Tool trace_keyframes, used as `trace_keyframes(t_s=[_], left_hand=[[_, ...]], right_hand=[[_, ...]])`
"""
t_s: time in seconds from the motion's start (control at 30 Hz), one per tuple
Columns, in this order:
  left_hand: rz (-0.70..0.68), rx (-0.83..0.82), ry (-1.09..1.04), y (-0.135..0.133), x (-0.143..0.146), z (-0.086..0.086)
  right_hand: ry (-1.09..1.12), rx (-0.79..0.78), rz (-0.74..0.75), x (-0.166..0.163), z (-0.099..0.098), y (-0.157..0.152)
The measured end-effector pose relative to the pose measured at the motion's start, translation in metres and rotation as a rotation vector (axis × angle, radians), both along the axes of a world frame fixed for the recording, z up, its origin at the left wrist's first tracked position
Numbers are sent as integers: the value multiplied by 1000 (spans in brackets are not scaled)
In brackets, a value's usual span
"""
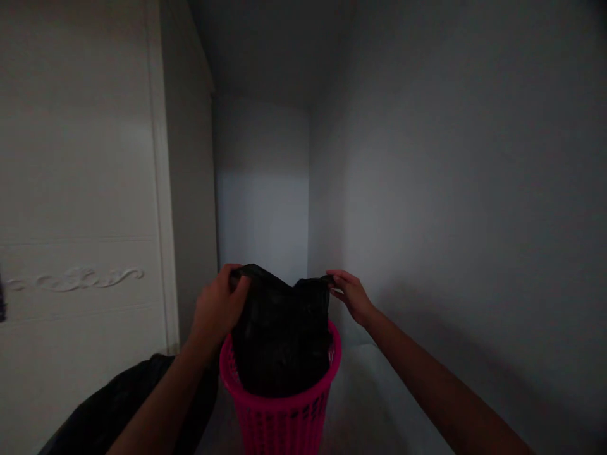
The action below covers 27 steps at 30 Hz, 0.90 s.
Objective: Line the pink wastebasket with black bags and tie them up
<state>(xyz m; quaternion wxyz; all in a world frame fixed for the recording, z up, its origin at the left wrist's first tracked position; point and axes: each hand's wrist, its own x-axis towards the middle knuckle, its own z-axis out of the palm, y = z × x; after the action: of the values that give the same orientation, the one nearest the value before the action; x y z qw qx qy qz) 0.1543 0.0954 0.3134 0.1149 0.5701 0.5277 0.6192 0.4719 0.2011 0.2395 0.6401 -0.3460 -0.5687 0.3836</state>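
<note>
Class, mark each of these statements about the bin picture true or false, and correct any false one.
1. The basket is pink. True.
2. The bag in it is white. False: it is black.
3. Both hands grip the bag's top edge, the left hand and the right hand. True.
4. The bag lies on the floor beside the basket. False: it sits inside the basket.
5. A white panelled door stands at the left. True.

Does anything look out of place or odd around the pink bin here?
Nothing looks spilled or damaged. The black bag stands tall out of the pink basket, its top edge held up by the left hand and right hand. The dim light hides finer detail.
</note>
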Motion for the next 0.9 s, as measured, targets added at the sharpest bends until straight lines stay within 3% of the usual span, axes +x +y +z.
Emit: trace_keyframes(t_s=[0.13,0.33,0.5,0.73,0.8,0.9], left_hand=[[-134,13,-278,19,-19,17],[-469,-46,-630,18,-11,36],[-628,-69,-827,14,-8,48],[-709,-16,-955,5,-14,47],[-703,23,-948,0,-17,43],[-572,131,-757,-4,-21,28]], right_hand=[[-217,184,45,-23,27,7],[-785,428,-4,-55,36,12],[-879,351,-59,-58,41,29],[-937,196,56,-55,30,27],[-891,154,22,-56,30,26],[-741,92,-58,-58,38,26]])
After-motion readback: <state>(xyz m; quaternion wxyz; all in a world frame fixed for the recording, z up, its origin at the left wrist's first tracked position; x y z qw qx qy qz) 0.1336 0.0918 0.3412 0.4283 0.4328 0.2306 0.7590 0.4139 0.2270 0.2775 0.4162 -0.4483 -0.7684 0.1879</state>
